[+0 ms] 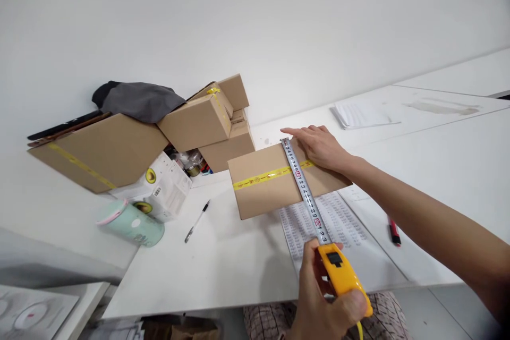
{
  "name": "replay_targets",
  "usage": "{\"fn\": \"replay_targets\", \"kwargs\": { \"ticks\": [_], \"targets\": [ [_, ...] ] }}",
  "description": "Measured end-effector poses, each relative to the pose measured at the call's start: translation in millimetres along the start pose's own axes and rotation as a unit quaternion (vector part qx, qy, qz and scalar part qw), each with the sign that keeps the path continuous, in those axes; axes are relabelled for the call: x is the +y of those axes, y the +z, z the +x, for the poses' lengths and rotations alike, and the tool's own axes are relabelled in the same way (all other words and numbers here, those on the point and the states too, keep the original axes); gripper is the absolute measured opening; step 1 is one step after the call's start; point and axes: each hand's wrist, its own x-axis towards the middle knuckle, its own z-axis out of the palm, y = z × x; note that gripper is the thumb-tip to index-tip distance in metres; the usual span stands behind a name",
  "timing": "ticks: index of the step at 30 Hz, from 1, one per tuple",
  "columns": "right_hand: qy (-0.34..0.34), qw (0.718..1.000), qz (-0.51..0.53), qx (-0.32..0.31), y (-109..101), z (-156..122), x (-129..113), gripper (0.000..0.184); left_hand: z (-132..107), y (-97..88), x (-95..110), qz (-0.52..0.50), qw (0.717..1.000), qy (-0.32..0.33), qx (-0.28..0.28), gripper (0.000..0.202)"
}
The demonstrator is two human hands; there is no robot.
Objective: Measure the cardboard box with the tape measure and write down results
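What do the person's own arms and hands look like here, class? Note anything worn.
Both hands are bare: the left hand and right hand show no gloves, rings or watch. The right forearm is uncovered to the picture's edge, no sleeve in view. Of the left arm only the bare wrist shows.

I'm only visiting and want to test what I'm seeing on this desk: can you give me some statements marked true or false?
1. The left hand holds a yellow tape measure. True.
2. Its tape lies stretched across a cardboard box. True.
3. The right hand grips a pen. False: it presses flat on the box at the tape's end; the pen lies loose on the table.
4. The box is sealed with red tape. False: the strip is yellow.
5. A mint-green cup lies on its side. True.
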Motion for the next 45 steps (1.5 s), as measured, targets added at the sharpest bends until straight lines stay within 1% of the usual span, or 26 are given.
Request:
{"fn": "replay_targets", "kwargs": {
  "ticks": [2,5,8,11,12,14,16,18,20,22,26,31,33,35,38,42,45],
  "targets": [
    [-0.023,1.0,-0.011,-0.004,-0.1,-0.3,1.2,0.057,-0.6,3.4,-4.1,-0.006,1.0,-0.007,-0.009,0.08],
    [-0.038,0.999,-0.006,-0.004,0.3,0.0,2.9,0.052,-2.1,10.4,-6.3,-0.013,1.0,-0.015,-0.003,0.082],
    [-0.033,0.999,0.001,-0.001,0.9,-0.2,3.9,0.051,-4.6,17.8,-5.3,-0.008,0.999,-0.035,0.014,0.089],
    [-0.036,0.999,0.006,0.005,1.5,-1.5,4.2,0.051,-2.7,21.9,-2.6,-0.002,0.998,-0.061,0.036,0.103],
    [-0.037,0.999,0.007,0.008,1.7,-2.1,4.2,0.052,0.2,22.1,-1.1,0.001,0.998,-0.057,0.041,0.106],
    [-0.037,0.999,0.01,0.015,2.2,-3.5,3.9,0.052,10.3,21.0,3.6,0.002,0.999,-0.02,0.047,0.105],
    [-0.037,0.999,0.014,0.022,2.3,-5.1,3.1,0.052,24.0,19.0,10.4,-0.004,0.998,0.034,0.052,0.097],
    [-0.037,0.999,0.017,0.029,2.0,-6.7,1.7,0.051,37.3,17.3,18.2,-0.012,0.996,0.064,0.055,0.089],
    [-0.035,0.999,0.019,0.03,1.3,-8.3,-0.1,0.051,46.2,16.7,24.6,-0.012,0.996,0.073,0.052,0.083],
    [-0.029,0.999,0.017,0.028,0.2,-9.8,-1.9,0.052,49.3,17.0,27.7,-0.003,0.996,0.073,0.052,0.08],
    [-0.022,0.999,0.012,0.023,-1.7,-12.7,-4.0,0.054,46.5,19.3,26.6,0.012,0.997,0.063,0.052,0.08],
    [-0.021,1.0,0.005,0.017,-3.7,-15.2,-5.5,0.054,46.8,20.7,24.8,-0.003,0.996,0.072,0.047,0.078],
    [-0.016,1.0,-0.004,0.018,-4.8,-16.0,-7.8,0.053,45.9,18.5,21.4,-0.011,0.997,0.073,0.034,0.079],
    [-0.004,1.0,-0.012,0.024,-6.3,-17.0,-11.4,0.051,40.8,14.1,13.6,-0.007,0.997,0.074,0.02,0.083],
    [0.012,0.999,-0.024,0.029,-9.3,-19.5,-17.2,0.048,24.3,2.8,-4.4,0.025,0.997,0.069,0.013,0.091],
    [0.012,0.999,-0.031,0.022,-13.6,-28.5,-23.8,0.055,-0.6,-17.3,-26.2,0.096,0.995,0.01,0.006,0.092],
    [0.027,0.998,-0.034,0.047,-15.3,-41.6,-30.5,0.058,-9.2,-29.6,-33.8,0.168,0.986,-0.014,0.003,0.089]
  ]
}}
